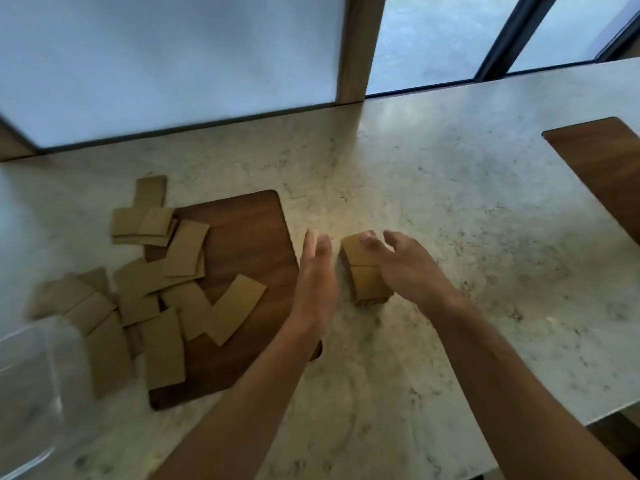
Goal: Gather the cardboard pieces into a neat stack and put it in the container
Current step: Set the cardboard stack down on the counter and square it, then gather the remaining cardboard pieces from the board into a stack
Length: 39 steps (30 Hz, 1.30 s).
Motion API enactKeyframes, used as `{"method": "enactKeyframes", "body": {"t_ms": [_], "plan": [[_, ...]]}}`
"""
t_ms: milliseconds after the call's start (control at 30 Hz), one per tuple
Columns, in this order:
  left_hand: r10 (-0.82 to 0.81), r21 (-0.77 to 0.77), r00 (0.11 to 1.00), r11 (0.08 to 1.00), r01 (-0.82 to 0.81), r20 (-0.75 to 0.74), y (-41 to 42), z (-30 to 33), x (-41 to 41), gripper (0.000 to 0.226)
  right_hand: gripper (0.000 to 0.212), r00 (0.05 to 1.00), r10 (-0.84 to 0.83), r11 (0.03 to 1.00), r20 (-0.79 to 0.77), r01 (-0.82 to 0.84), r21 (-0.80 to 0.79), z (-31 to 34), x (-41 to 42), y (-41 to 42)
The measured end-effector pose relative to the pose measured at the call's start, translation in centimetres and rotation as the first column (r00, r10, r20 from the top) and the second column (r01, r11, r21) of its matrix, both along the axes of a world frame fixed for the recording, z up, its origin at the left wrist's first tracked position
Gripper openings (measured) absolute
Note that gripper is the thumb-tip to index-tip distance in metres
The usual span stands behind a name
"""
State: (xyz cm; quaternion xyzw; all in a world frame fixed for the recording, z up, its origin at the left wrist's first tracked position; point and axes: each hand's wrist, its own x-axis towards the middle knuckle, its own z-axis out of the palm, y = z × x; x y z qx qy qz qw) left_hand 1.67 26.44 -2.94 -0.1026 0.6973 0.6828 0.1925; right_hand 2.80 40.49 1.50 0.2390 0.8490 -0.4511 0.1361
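Observation:
A small stack of brown cardboard pieces (363, 271) lies on the stone counter near the middle. My right hand (408, 268) rests on the stack's right side with fingers bent over its top. My left hand (317, 278) stands edge-up with straight fingers just left of the stack, a small gap between them. Several loose cardboard pieces (166, 282) lie scattered to the left, partly on a dark wooden board (249, 237). A clear plastic container (31, 382) sits blurred at the lower left corner.
The stone counter (450, 188) runs back to a window wall with a wooden post (356, 46). A second dark wooden board (602, 168) lies at the right edge. The counter's front edge drops off at lower right.

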Motion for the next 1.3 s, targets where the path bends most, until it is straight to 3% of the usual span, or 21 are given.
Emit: {"method": "enactKeyframes", "body": {"t_ms": [167, 267, 333, 433, 500, 567, 633, 733, 833, 900, 967, 1033, 1100, 1133, 1233, 1300], "plan": [[0.096, -0.148, 0.995, 0.984, -0.099, -0.029, -6.3, 1.4, 0.4, 0.062, 0.048, 0.98, 0.149, 0.975, -0.136, -0.123, 0.185, 0.2, -0.1, -7.5], [0.176, -0.283, 0.984, 0.946, -0.157, 0.043, -11.9, 0.3, 1.4, 0.04, 0.032, 0.946, 0.315, 0.932, -0.08, -0.292, 0.216, -1.9, 0.7, -13.6], [0.213, -0.382, 0.974, 0.909, -0.167, 0.081, -15.6, -0.6, 2.9, 0.027, 0.043, 0.898, 0.441, 0.847, 0.005, -0.418, 0.329, -3.9, 0.8, -16.7], [0.358, -0.42, 0.924, 0.865, -0.273, 0.137, -19.8, -1.7, 5.2, 0.022, 0.093, 0.895, 0.418, 0.802, 0.155, -0.444, 0.4, -6.2, 0.2, -20.1], [0.396, -0.401, 0.899, 0.867, -0.298, 0.188, -21.8, -2.4, 6.2, 0.021, 0.114, 0.86, 0.453, 0.725, 0.234, -0.508, 0.464, -7.6, -0.2, -21.5], [0.386, -0.377, 0.893, 0.882, -0.283, 0.231, -23.1, -3.0, 6.9, 0.02, 0.12, 0.868, 0.414, 0.722, 0.273, -0.496, 0.482, -8.6, -0.5, -21.8], [0.371, -0.366, 0.894, 0.891, -0.268, 0.251, -24.2, -3.2, 7.0, 0.019, 0.109, 0.908, 0.336, 0.759, 0.252, -0.419, 0.498, -9.2, -1.0, -21.7], [0.348, -0.38, 0.911, 0.891, -0.248, 0.221, -25.2, -3.2, 5.9, 0.018, 0.062, 0.963, 0.258, 0.906, 0.074, -0.268, 0.327, -9.4, -2.8, -20.2], [0.233, -0.429, 0.969, 0.886, -0.177, 0.081, -25.3, -2.2, 3.8, 0.021, 0.035, 0.931, 0.365, 0.926, 0.012, -0.365, 0.093, -7.6, -4.4, -18.8], [0.083, -0.326, 0.992, 0.944, -0.047, 0.096, -25.8, -2.0, 1.9, 0.026, 0.025, 0.886, 0.464, 0.884, -0.017, -0.464, -0.055, -6.5, -5.9, -19.7], [-0.029, -0.029, 0.97, 0.999, 0.037, 0.243, -26.4, -2.0, 0.0, 0.026, 0.016, 0.842, 0.54, 0.819, -0.012, -0.529, -0.221, -5.7, -7.3, -21.8], [-0.038, 0.293, 0.938, 0.954, -0.069, 0.344, -27.0, -2.7, -1.1, 0.027, 0.026, 0.839, 0.544, 0.816, -0.023, -0.536, -0.215, -6.1, -9.0, -24.2], [0.088, 0.353, 0.906, 0.902, -0.249, 0.414, -27.6, -3.4, -1.5, 0.028, 0.024, 0.899, 0.431, 0.902, -0.08, -0.43, 0.033, -7.1, -11.0, -26.0], [0.151, 0.33, 0.885, 0.89, -0.316, 0.441, -27.9, -4.0, -1.8, 0.027, 0.037, 0.896, 0.437, 0.886, -0.074, -0.415, 0.206, -7.6, -12.3, -26.6], [0.245, 0.237, 0.845, 0.889, -0.391, 0.475, -28.2, -4.9, -1.9, 0.019, 0.093, 0.74, 0.65, 0.614, 0.174, -0.646, 0.454, -8.6, -14.9, -27.2], [0.303, 0.165, 0.849, 0.899, -0.405, 0.433, -28.4, -5.5, -2.0, 0.019, 0.108, 0.66, 0.707, 0.486, 0.254, -0.715, 0.503, -9.2, -16.6, -26.9]]}}
